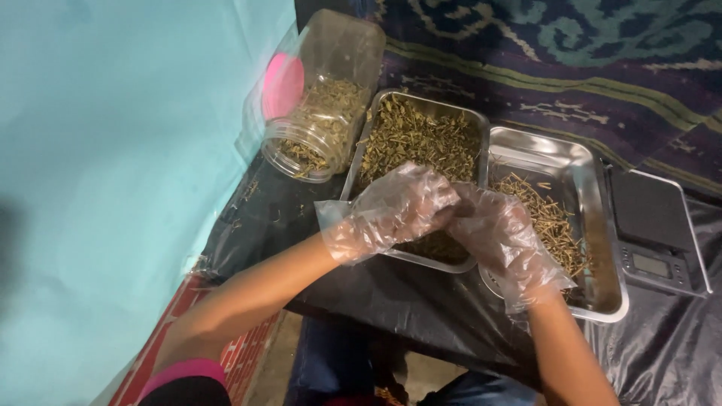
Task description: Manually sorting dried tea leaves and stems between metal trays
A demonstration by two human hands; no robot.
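Both hands wear loose clear plastic gloves and meet over the seam between two metal trays. My left hand (395, 210) is curled, fingertips pinched against my right hand (500, 240); a small bit of dried herb seems held between them, but the gloves hide it. The left tray (361, 162) is heaped with dried green-brown stems and leaves (421, 139). A thinner scatter of sorted stems (553, 222) lies in the right tray (598, 218).
A clear plastic jar (323, 98) lies tilted at the back left, partly filled with herb, a pink lid (282, 84) beside it. A small digital scale (658, 229) sits right of the trays. Black plastic sheeting (421, 301) covers the surface; a teal wall stands left.
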